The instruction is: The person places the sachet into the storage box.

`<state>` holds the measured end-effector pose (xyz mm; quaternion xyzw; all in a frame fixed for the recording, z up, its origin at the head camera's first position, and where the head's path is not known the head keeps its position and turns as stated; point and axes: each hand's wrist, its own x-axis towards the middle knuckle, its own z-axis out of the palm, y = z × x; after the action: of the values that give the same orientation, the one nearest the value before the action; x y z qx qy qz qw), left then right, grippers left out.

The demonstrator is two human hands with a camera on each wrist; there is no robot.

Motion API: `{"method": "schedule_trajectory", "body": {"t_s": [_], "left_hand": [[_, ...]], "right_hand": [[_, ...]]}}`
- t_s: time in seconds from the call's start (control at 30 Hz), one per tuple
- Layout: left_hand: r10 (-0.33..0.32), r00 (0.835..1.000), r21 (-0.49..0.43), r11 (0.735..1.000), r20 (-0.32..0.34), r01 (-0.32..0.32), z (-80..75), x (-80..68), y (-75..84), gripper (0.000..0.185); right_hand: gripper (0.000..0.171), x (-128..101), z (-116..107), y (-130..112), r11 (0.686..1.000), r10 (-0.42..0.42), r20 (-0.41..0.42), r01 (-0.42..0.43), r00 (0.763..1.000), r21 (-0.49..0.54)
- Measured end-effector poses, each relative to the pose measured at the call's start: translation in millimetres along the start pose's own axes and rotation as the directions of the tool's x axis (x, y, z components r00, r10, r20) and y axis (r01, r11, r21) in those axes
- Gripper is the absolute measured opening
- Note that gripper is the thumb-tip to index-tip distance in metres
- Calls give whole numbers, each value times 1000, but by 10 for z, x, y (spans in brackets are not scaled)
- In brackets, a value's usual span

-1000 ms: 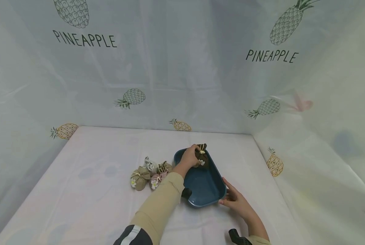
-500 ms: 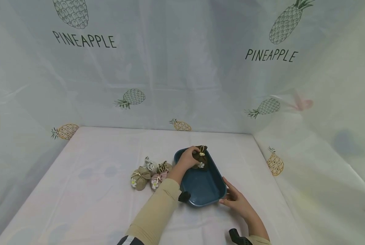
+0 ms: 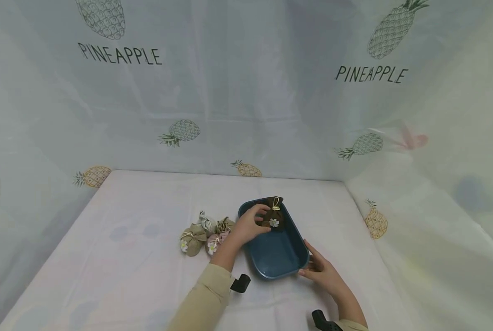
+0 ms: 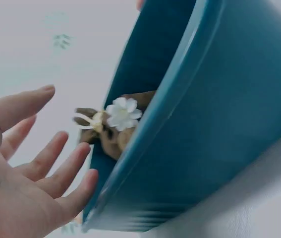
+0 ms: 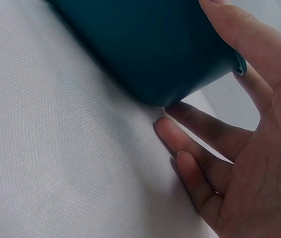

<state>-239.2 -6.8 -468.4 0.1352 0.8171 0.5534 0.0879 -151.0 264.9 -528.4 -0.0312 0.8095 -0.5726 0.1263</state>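
A dark brown drawstring pouch (image 3: 275, 219) with a white flower and a gold tie sits in the far end of a blue plastic basin (image 3: 276, 259). Just to its left is my left hand (image 3: 248, 227), fingers spread and holding nothing. The left wrist view shows this hand (image 4: 41, 173) apart from the pouch (image 4: 113, 126), outside the basin wall (image 4: 219, 114). My right hand (image 3: 323, 273) holds the basin's near right corner, thumb on one side and fingers on the other. From the right wrist, its lower fingers (image 5: 195, 178) curl near the tablecloth under the corner.
Left of the basin, several small pouches lie clustered: an olive one (image 3: 193, 239), a pale grey one (image 3: 207, 222), a pink one (image 3: 215, 242) and a tan one (image 3: 225, 225). A white cloth (image 3: 118, 276) covers the table. Pineapple-print sheeting (image 3: 246, 92) hangs behind and at the sides.
My left hand has let go of the brown pouch and drawn back left and toward me, its fingers opening. The pouch stays in the basin. My right hand keeps its place at the corner.
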Motion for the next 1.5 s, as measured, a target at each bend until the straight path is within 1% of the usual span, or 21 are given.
{"method": "schedule_trajectory", "body": {"t_s": [0.13,0.2,0.3,0.4,0.53,0.6,0.73,0.87,1.0,1.07,1.17,1.23,1.3,1.37,1.43,1.5], "left_hand": [[30,998,-24,999,63,-29,-19,-180,54,59],[43,996,-32,999,78,-40,-53,-279,65,58],[47,996,-29,999,77,-45,-129,-449,51,58],[55,997,-12,998,61,-55,-201,-633,-20,57],[72,997,-51,996,38,-70,-282,-844,-121,56],[87,996,-83,993,27,-84,-314,-910,-152,56],[81,997,-110,991,8,-79,-388,-1002,-200,55],[36,999,-124,992,-16,-38,-475,-1066,-229,54],[-15,997,-160,987,-73,3,-556,-1098,-246,55],[-28,992,-125,992,-122,13,-586,-1099,-255,55],[-12,980,-4,1000,-199,11,-625,-1094,-289,54],[4,971,91,996,-237,18,-647,-1092,-328,54],[19,967,149,989,-254,20,-666,-1092,-377,54],[41,966,205,979,-256,13,-683,-1097,-426,54],[41,966,230,973,-255,19,-693,-1101,-469,55],[57,967,256,967,-249,9,-697,-1101,-504,54]], "right_hand": [[90,-50,-58,-9,1000,13,-36,-13,999,-8],[90,-58,-68,-8,1000,13,-31,-13,999,-9],[90,-38,-50,-11,1000,16,-10,-16,1000,4],[91,-8,-17,-15,1000,22,1,-22,1000,19],[90,23,19,-12,1000,5,8,-5,1000,21],[90,25,19,-2,1000,-10,9,10,1000,17],[90,33,13,50,999,-45,23,45,999,0],[90,51,6,108,996,-83,41,83,996,-13],[89,53,15,108,997,-71,30,72,997,-10],[90,50,17,101,998,-56,20,56,998,-6],[89,48,19,92,999,-48,18,48,999,-4],[89,46,17,86,999,-40,21,40,999,-3],[90,44,18,82,1000,-28,21,28,999,3],[90,42,20,79,1000,-9,18,9,1000,14],[90,39,21,79,1000,-2,17,2,1000,21],[90,35,22,77,1000,0,17,0,1000,29]]}}
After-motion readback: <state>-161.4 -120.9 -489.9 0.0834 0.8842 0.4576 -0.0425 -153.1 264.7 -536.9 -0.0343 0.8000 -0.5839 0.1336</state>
